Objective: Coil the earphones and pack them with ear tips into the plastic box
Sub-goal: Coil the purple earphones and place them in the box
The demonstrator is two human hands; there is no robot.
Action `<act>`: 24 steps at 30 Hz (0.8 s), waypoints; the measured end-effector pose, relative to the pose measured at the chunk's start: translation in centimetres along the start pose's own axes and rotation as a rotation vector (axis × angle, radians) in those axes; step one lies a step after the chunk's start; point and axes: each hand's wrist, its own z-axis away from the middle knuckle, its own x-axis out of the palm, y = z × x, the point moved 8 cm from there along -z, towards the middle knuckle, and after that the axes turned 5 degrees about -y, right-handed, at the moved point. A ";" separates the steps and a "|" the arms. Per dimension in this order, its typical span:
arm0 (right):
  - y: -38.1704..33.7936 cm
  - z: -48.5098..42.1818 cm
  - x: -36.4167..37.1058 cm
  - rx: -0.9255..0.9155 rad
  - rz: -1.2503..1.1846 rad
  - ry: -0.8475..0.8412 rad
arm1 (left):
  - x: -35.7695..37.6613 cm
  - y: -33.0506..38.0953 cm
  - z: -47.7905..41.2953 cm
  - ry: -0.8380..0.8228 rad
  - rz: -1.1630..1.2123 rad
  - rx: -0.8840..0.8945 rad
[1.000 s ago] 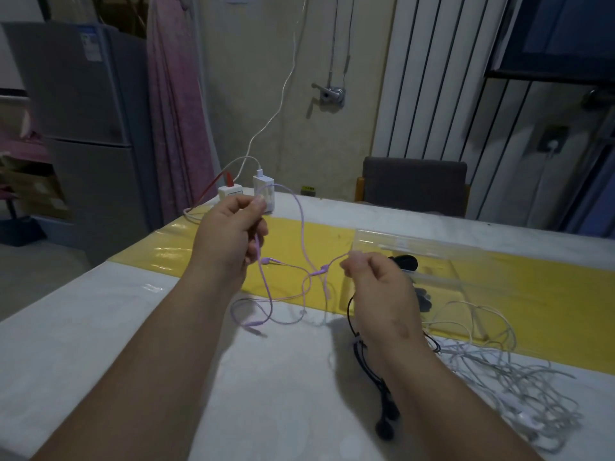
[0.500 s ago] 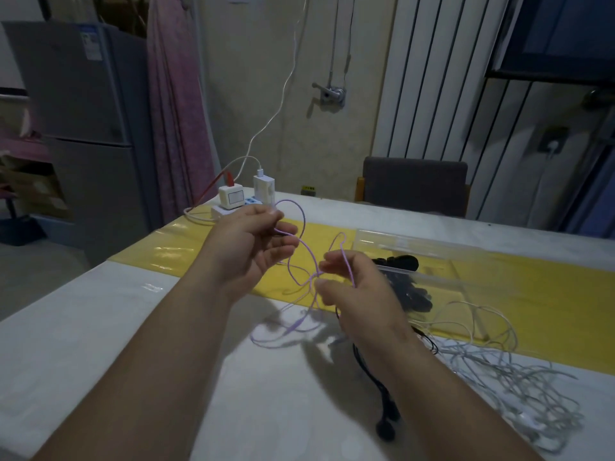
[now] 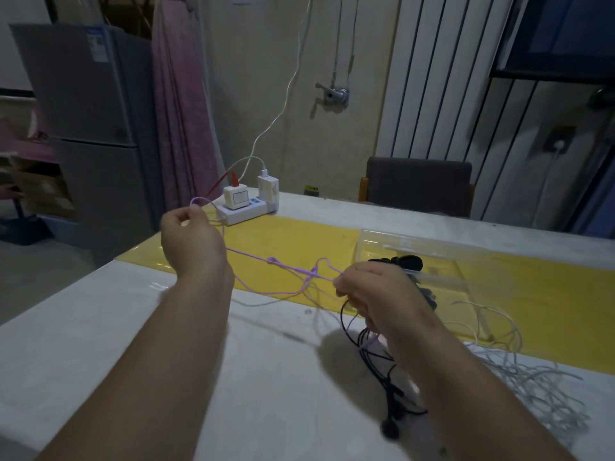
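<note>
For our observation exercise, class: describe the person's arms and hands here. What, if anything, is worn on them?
The left forearm and right forearm are bare to the frame's edge; no sleeve is in view. The left hand and right hand wear no gloves, and no watch, bracelet or ring shows on the sides facing the camera.

Dim room around my white table (image 3: 100, 327) with its yellow strip.
Left of the table I see a grey fridge (image 3: 83, 111) and a pink curtain (image 3: 179, 94); behind it, a dark chair (image 3: 419, 181) before a beige wall (image 3: 266, 61) with a metal tap (image 3: 332, 93); behind its right end, white ribbed panels (image 3: 432, 78) and a dark window (image 3: 565, 34).
</note>
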 end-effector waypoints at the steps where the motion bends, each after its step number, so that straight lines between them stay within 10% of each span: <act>1: -0.4 0.0 -0.5 -0.022 -0.004 0.016 | -0.3 0.1 0.0 0.036 0.005 0.012; 7: -2.3 0.3 -2.8 -0.171 -0.550 -0.013 | -1.3 -0.7 -1.1 0.102 0.022 -0.016; 18: -2.5 0.3 -3.4 -0.201 -0.386 0.115 | -0.5 1.0 1.4 0.070 -0.320 0.046; 24: -1.1 -0.5 -3.0 -0.140 -0.229 0.142 | 6.0 3.4 6.5 -0.672 -0.079 0.350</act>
